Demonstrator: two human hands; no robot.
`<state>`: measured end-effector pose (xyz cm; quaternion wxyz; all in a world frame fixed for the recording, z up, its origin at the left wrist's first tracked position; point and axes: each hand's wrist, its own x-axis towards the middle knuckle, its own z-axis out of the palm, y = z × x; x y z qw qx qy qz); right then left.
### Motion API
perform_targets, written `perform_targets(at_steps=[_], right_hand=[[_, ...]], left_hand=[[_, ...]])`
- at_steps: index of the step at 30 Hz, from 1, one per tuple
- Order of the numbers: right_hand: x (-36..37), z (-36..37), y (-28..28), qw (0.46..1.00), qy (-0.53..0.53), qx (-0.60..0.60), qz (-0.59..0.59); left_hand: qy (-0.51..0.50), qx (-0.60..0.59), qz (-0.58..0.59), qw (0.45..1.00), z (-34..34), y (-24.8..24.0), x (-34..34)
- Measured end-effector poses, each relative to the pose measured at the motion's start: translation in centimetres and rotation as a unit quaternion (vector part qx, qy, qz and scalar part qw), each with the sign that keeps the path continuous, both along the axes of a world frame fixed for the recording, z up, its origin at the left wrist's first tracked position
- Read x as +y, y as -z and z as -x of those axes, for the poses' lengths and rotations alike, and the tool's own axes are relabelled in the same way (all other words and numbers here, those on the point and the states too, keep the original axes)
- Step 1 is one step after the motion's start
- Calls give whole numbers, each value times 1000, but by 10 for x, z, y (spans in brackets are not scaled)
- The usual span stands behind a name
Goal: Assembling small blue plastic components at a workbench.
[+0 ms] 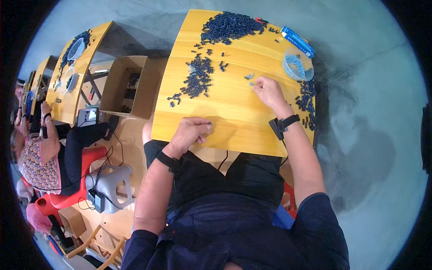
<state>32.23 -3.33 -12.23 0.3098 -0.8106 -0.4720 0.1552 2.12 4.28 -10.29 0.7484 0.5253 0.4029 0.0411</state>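
Note:
Near the front edge of the yellow table [234,108], my left hand [189,133] is closed, with a tiny dark piece [209,123] showing at the fingertips. Farther out and to the right, my right hand [271,92] pinches its fingers together just over the tabletop; whatever they hold is too small to name. A few small light-blue pieces [249,77] lie right beside those fingertips. Many short dark cylindrical pieces [198,77] are spread left of centre. A round clear tub [309,74] of light-blue pieces stands at the right, beyond my right hand.
A larger heap of dark pieces [229,27] covers the far side, with a blue-and-white box [297,42] to its right. More dark pieces [305,101] line the right edge. Leftward are a cardboard box [108,92], another worktable [67,101] and a seated person [40,162].

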Motion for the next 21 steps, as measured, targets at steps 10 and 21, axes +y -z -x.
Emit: perform_targets(at_steps=[10,21], right_hand=[[6,9,-8,999,-46,-25,13],[19,21,-17,998,-46,-35,29]], left_hand=[[-24,-41,28,998,6,10,4],[-36,-51,48,997,9,14,5]])
